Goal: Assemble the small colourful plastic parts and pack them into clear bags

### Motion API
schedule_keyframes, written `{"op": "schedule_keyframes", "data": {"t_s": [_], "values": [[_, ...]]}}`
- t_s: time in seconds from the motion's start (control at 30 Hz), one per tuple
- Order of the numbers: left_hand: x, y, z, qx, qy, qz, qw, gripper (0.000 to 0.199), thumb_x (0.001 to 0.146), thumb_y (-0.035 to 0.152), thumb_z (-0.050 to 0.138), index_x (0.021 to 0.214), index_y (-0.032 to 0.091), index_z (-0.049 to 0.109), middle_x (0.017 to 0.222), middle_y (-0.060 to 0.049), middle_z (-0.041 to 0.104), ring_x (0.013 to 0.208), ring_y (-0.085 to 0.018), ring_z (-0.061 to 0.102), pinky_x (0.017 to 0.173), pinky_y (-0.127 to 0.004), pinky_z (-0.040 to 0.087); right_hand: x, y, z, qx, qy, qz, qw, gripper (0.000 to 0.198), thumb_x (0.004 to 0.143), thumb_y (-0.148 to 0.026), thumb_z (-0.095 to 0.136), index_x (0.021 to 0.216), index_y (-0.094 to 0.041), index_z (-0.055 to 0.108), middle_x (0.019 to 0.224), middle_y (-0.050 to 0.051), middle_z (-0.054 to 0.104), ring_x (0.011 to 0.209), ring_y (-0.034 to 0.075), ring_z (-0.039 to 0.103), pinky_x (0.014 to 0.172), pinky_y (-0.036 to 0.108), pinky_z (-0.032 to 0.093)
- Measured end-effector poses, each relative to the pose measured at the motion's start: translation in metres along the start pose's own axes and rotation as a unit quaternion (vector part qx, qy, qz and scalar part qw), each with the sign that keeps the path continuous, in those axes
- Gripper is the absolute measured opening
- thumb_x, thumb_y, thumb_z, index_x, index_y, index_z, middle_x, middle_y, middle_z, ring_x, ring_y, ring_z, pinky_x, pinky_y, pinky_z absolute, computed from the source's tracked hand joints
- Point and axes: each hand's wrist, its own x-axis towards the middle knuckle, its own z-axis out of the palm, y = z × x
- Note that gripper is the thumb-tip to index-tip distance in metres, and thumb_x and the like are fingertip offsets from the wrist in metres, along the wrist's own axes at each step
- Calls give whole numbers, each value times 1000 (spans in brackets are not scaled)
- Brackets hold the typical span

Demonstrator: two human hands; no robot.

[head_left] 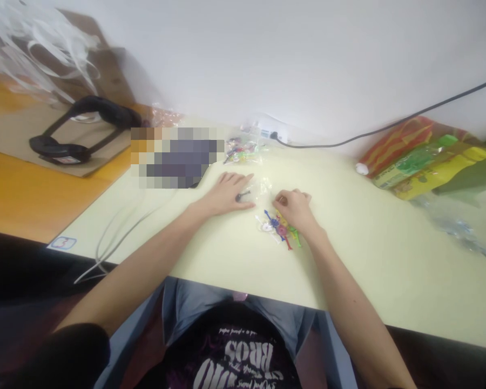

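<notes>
"3" on sticker (63, 242); "BROS" on black shirt (222, 346), other print unclear.

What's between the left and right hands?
Head view: a small dark piece in the open curve of the left hand, then some clear plastic before the right hand.

Hands (225, 194): two. Multicoloured piece clusters (282, 229): two. Lone dark piece (238, 198): one.

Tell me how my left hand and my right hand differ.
Your left hand is open, fingers spread; your right hand is curled, fingertips close together. One small dark piece shows between the left hand's thumb and forefinger, while the right hand is beside a pile of multicoloured plastic pieces. Both hands are bare, over the pale yellow tabletop.
</notes>
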Motion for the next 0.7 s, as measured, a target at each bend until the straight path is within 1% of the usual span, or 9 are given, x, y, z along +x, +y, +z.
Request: {"op": "schedule_keyframes", "data": {"t_s": [0.1,0.23,0.4,0.7], "values": [[0,0,0,-1,-1,-1,1000,89,91,72,54,162,26,29,147,-12,51,137,-35,41,118,-47,26,0,1,-2,13,1,0,1000,15,88,-30,57,85,-23,69,88,6,74,103,27,59,91,41,28],[1,0,0,-4,-1,-2,1000,89,90,71,55,162,26,28,148,-12,51,138,-35,40,118,-47,26,0,1,-1,19,-1,1,1000,14,87,-28,58,86,-22,71,88,5,75,100,26,61,91,40,28],[1,1,-1,-7,-2,-3,1000,88,91,71,54,162,25,29,149,-12,50,139,-34,39,119,-47,26,2,-1,0,16,-2,7,1000,14,87,-25,57,85,-22,71,89,5,75,97,25,62,90,40,28],[1,1,-1,-8,-3,-4,1000,89,90,71,55,162,24,29,148,-12,51,137,-35,41,118,-48,27,2,-2,2,20,4,17,1000,16,88,-27,56,87,-22,71,87,4,74,95,24,62,91,40,28]]}}
